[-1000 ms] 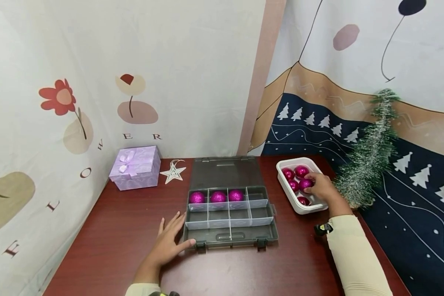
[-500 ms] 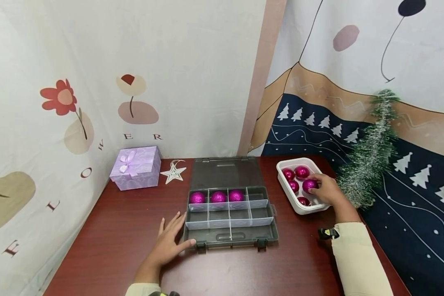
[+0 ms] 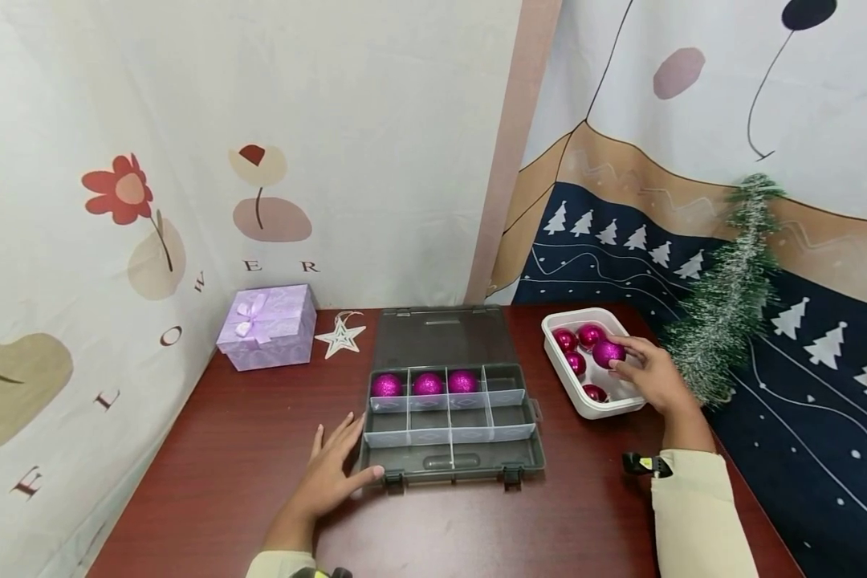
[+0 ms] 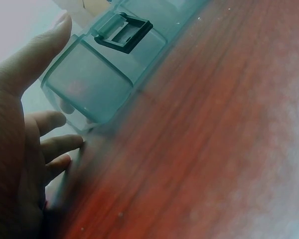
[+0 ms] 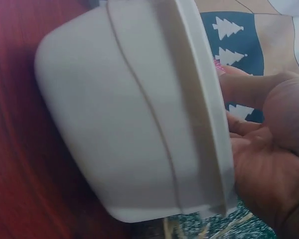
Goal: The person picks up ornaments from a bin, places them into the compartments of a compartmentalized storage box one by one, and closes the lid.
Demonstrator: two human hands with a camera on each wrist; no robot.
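Since the earlier frame, the right hand [image 3: 653, 377] and the round, glittery magenta ball [image 3: 608, 353] in its grip have been shifting toward the right edge of the white, round-cornered plastic tub [image 3: 607, 411]; the ball is now showing slightly larger. This change is suggesting a lift from the tub floor, so the work in hand is probably standing at the removal stage for this ball (clearance beneath it is not showing in any view).

Right-hand fingers: the thumb and fingers are pinching the ball from its right side and are standing apart by the ball's width. Much of the contact is hiding behind the tub wall in the right wrist view. Four shiny magenta balls [image 3: 575, 364] are lying in the tub, three toward its back left corner and one near its front edge.

Left-hand fingers: the left hand [image 3: 332, 466] is staying at the left edge of the translucent grey plastic compartment box [image 3: 405, 459]. Its fingers are extending, spread apart, and its thumb is resting at or just beside the front left corner; nothing is being clamped.

Three glittery magenta balls [image 3: 428, 385] are occupying the box's back row, one per compartment, counting from the left edge.
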